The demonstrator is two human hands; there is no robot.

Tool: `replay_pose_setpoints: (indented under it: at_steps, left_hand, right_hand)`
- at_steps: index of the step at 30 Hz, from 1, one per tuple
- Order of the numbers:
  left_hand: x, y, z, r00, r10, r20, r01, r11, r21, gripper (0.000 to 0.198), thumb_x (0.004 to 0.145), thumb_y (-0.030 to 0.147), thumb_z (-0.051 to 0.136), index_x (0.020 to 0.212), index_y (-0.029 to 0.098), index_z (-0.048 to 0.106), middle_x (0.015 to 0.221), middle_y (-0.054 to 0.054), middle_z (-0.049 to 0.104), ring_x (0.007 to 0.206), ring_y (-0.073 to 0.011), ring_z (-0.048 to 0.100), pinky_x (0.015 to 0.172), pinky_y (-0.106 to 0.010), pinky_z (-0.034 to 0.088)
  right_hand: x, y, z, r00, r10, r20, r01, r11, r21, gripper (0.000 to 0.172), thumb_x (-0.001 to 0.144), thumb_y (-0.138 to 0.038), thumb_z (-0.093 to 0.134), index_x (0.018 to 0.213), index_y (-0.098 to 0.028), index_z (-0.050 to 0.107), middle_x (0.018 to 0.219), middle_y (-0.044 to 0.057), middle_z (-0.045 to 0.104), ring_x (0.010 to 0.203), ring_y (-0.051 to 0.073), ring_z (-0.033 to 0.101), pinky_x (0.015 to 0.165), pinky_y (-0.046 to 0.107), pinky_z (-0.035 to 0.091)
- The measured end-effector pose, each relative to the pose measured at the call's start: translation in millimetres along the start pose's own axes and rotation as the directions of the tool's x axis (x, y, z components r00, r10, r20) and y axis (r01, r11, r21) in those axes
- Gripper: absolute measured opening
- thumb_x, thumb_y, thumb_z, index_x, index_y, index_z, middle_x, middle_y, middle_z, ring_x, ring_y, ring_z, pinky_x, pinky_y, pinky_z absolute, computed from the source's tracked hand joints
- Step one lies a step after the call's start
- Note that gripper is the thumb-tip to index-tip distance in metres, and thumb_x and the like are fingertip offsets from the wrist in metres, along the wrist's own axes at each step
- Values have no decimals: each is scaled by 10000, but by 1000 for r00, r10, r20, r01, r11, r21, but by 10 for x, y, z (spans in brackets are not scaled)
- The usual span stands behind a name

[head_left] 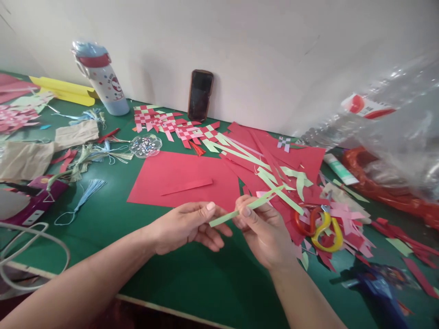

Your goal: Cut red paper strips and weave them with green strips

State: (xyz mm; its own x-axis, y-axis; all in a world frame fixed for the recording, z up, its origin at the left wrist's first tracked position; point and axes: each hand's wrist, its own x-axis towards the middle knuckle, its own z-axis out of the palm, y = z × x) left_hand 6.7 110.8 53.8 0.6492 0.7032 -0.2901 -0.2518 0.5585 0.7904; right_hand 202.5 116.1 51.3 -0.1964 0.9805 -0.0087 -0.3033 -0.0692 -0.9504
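Note:
Between the thumb and fingers of my right hand (262,228) a light green paper strip (255,204) is pinched. It looks folded, with two ends splitting apart at its upper right. My left hand (195,226) is open beside the strip's lower left end, its fingers apart and curved. Just beyond the hands lies a red paper sheet (147,178) with a narrow red strip (187,186) on top. Right of my right hand, scissors (327,230) with red and yellow handles rest on paper scraps.
Woven red, pink and green paper pieces (164,122) lie at the back, near a clear dish of beads (146,146). A bottle (103,80) and a phone (200,95) stand by the wall. Tassels (85,196) and a purple device (30,205) are left; plastic packaging (401,137) is right.

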Motion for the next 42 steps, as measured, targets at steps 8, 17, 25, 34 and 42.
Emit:
replay_pose_setpoints:
  at_steps: [8, 17, 25, 34, 42]
  left_hand:
    - [26, -76, 46, 954, 206, -217, -79, 873, 481, 313, 884, 442, 661, 963, 144, 612, 855, -55, 728, 709, -143, 706, 677, -250, 550]
    - [21, -9, 31, 979, 87, -186, -44, 974, 221, 403, 839, 524, 692, 802, 134, 596, 745, -34, 724, 525, -78, 638, 538, -192, 524]
    - [39, -23, 44, 972, 100, -214, -36, 959, 281, 385, 835, 503, 698, 786, 132, 610, 717, -15, 700, 542, -73, 636, 553, -188, 528]
    - [24, -14, 34, 959, 117, -257, -21, 938, 347, 298, 859, 424, 664, 778, 143, 606, 710, -11, 704, 532, -73, 634, 538, -180, 508]
    - [25, -10, 14, 960, 134, -247, -34, 927, 372, 309, 864, 447, 643, 804, 146, 607, 733, -27, 708, 549, -92, 642, 550, -199, 507]
  right_hand:
    - [-11, 70, 34, 982, 108, -156, -111, 994, -7, 250, 727, -398, 828, 714, -204, 672, 611, -44, 478, 570, 83, 418, 557, 250, 377]
    - [40, 85, -34, 973, 59, -225, -59, 998, 6, 274, 736, -463, 816, 782, -217, 705, 590, -49, 493, 567, 79, 436, 560, 240, 388]
    - [50, 83, -62, 939, -3, -343, 7, 1000, 12, 275, 733, -409, 830, 697, -210, 645, 588, -51, 493, 560, 77, 432, 548, 233, 388]
    - [115, 10, -99, 913, -70, -401, 90, 996, 30, 275, 705, -398, 841, 688, -208, 643, 608, -53, 497, 528, 63, 429, 511, 219, 395]
    - [173, -2, -207, 888, -162, -431, 170, 985, -21, 245, 688, -399, 838, 716, -224, 668, 564, -55, 498, 509, 77, 439, 501, 233, 391]
